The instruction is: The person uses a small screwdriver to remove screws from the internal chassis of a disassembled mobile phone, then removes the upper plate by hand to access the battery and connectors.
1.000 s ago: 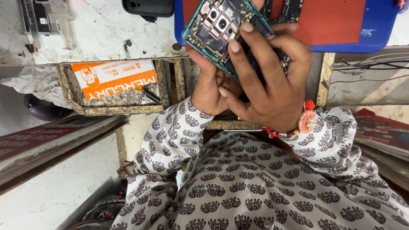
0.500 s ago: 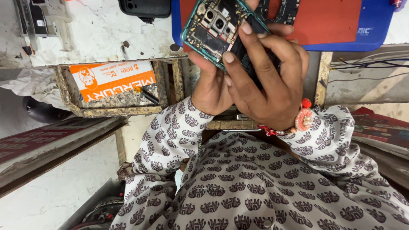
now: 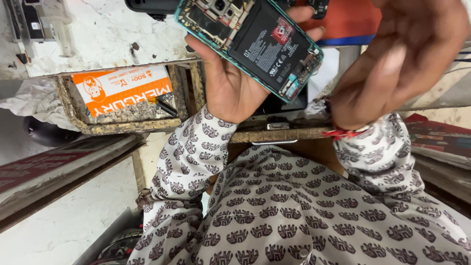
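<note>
Keep the left hand (image 3: 230,83) cradling the opened smartphone (image 3: 252,41), fingers clamped along its teal frame, while the right hand (image 3: 407,59), fingers loosely apart at three o'clock, approaches gently.

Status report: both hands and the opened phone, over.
Left hand has its grip on the opened phone, back cover off. Right hand open, blurred, clear of it. Nothing in the way.
</note>
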